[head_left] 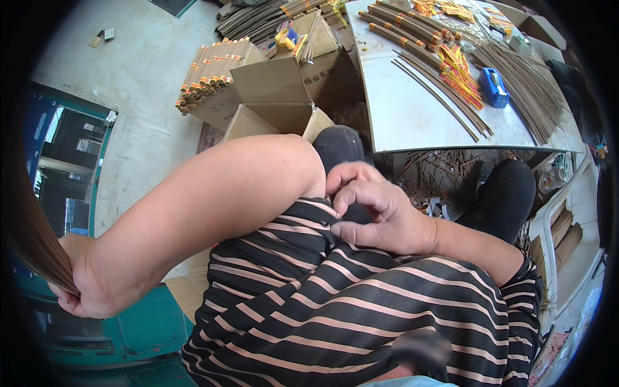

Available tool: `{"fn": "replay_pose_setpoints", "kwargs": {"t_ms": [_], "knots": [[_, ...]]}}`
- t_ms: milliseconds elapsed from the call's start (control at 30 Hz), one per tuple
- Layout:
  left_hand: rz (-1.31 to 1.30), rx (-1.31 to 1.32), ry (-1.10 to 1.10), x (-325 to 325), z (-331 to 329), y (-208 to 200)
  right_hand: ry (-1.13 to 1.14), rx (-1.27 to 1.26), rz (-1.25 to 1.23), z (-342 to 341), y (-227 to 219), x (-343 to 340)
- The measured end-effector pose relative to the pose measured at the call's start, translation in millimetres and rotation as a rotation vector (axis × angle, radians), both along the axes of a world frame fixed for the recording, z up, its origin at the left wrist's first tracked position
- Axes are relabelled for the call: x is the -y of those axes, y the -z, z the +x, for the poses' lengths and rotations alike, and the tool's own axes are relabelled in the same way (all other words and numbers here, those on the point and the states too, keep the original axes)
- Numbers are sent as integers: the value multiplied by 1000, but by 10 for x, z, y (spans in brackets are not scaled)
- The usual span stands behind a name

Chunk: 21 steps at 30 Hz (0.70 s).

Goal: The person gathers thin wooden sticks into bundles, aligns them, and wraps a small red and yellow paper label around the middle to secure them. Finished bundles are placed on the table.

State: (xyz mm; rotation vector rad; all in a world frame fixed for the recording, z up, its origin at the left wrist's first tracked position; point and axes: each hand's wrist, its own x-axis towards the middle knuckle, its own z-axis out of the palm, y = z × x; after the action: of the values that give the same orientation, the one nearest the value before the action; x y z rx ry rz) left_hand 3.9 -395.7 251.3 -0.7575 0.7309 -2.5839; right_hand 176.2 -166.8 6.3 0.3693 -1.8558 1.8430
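Out at the far left, my left hand [87, 277] is closed around a bundle of thin brown incense sticks [39, 242], whose far part runs up into the dark rim of the view. My left forearm crosses in front of my body. Against my striped shirt [380, 293], beside the left elbow, is my right hand [383, 213]. Its fingers are curled, with thumb and forefinger close together at the cloth; whatever may be between them is hidden.
A white table [412, 106] at the upper right bears loose incense sticks [519, 90], banded bundles [406, 26], red-yellow labels [459, 74] and a blue tape dispenser [494, 88]. An open carton [274, 84] stands beside stacked wrapped bundles [216, 68]. Under the table lie scattered sticks [432, 171]; a white chair [567, 238] is at right.
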Motion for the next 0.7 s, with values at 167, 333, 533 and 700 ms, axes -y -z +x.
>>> {"fn": "replay_pose_setpoints", "kwargs": {"t_ms": [167,333,533,700], "knots": [[1,7,41,-51,-79,24,46,-51,-58,-107,4,-75],[4,23,42,29,0,22,45,30,-7,-11,-48,21],[52,-13,-24,-170,162,89,25,-7,-95,-67,-36,32],[115,89,19,-287,70,100,117,36,0,-1,-22,-43]]}}
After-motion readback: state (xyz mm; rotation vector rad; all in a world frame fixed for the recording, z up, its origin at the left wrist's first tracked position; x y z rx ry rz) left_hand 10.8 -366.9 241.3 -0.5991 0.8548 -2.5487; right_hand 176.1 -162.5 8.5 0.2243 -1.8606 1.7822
